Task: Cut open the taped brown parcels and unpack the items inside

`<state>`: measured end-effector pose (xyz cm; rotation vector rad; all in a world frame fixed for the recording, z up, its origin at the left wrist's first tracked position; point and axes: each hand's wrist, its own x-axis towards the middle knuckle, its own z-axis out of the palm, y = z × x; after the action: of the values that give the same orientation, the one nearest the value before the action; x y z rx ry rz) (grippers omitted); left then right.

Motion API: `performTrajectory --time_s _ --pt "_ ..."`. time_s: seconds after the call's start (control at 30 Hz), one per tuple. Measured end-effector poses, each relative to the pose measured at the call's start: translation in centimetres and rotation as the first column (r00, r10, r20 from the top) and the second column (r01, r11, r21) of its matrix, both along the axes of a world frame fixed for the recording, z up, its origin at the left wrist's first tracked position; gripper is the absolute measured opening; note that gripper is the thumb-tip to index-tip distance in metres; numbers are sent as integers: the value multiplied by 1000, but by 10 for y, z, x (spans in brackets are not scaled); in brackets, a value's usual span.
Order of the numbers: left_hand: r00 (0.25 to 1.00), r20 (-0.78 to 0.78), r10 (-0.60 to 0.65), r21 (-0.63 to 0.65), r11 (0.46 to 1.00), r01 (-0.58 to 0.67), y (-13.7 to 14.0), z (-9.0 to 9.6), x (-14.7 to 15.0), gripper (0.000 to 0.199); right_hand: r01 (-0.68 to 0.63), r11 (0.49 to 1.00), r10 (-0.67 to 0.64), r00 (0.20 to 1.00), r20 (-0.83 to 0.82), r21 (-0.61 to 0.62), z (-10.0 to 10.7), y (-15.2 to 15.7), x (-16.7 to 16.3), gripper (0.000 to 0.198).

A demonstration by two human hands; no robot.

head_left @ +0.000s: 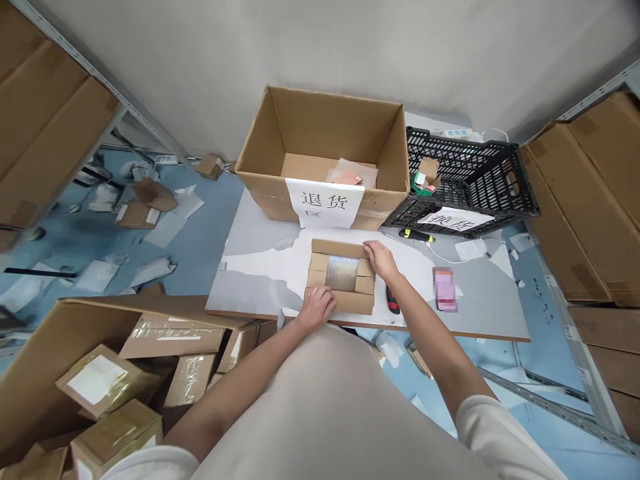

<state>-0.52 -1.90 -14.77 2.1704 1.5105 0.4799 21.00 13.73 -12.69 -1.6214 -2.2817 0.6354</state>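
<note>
Cardboard carton [356, 303]: small, flaps spread outward, lying on the pale surface [493, 312] close to its near edge, in front of the large box [273, 192] with the white paper sign [325, 201].
Packet [342, 273]: bluish-grey and flat-looking, down inside the carton; its print is too blurred to read.
Left hand [319, 307]: grasping the carton at its near left corner, fingers curled over the flap's edge.
Right hand [381, 259]: grasping the far right corner, fingers pinched around the flap there.
Carton's weight and feel: probably light, since it is small; the walls should be fairly stiff, the flaps bendy at their creases, and the dry board not slippery.
Carton's holds: opposite corners suit it, as the hands have it now; the side walls would likely bear a lift better than a loose flap.
Packet's feel: likely light and smooth, perhaps a little slippery; an edge or corner seems the best hold, though how fragile the contents are cannot be told.
Right of the carton: a red-and-black tool [393, 301] just beside it, a yellow-and-black cutter [417, 235] near the black crate [470, 170], and a pink item [445, 289] farther over.
</note>
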Motion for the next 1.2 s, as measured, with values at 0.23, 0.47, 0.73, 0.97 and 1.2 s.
performTrajectory --time_s 0.23,0.47,0.73,0.97,1.2 --pt "989 -149 8 42 999 -1 22 15 4 27 199 944 -218 975 46 262 -18 -9 -11 34" --pt "873 -328 -362 -29 927 373 70 39 -14 37 -810 585 739 550 390 33 23 -48 -13 24" --pt "852 -433 -295 -14 947 321 78 51 -6 32 -829 549 745 428 512 -105 26 -56 -15 19" --pt "795 -579 -183 -116 983 141 80 60 -27 118 -770 634 687 520 508 -68 50 -49 2 35" --pt "856 -471 -212 -212 969 124 91 38 -55 141 -528 842 524 755 395 -107 42 -58 52 26"
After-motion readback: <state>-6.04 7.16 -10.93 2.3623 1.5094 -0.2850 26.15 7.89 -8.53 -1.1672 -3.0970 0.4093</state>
